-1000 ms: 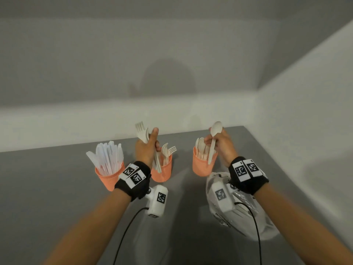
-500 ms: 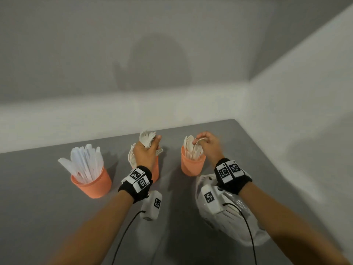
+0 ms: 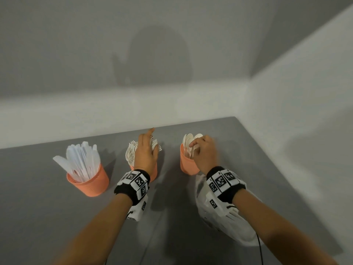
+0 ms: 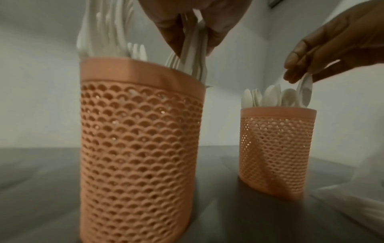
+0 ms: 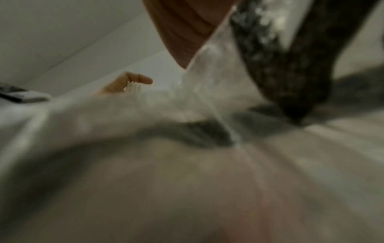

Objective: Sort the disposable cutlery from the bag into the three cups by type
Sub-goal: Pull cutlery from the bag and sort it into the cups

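Note:
Three orange mesh cups stand in a row on the grey table. The left cup [image 3: 89,185] holds knives, the middle cup [image 4: 137,139] forks, the right cup [image 3: 188,166] spoons. My left hand [image 3: 147,150] is over the middle cup with its fingers stretched out. Several forks [image 4: 194,54] stand in the cup between its thumb and fingers. My right hand [image 3: 194,146] pinches a white spoon [image 4: 304,93] by its bowl, handle down in the right cup [image 4: 276,148]. The white plastic bag [image 3: 229,226] lies under my right wrist. The right wrist view is blurred.
The table [image 3: 47,217] meets white walls at the back and right, close behind the cups. Bare grey surface lies in front of the knife cup and between my forearms. A wrist cable [image 3: 258,251] trails over the bag.
Both hands came down from above the cups. The forks went into the middle cup and my left fingers spread open. The spoon's handle dropped into the right cup.

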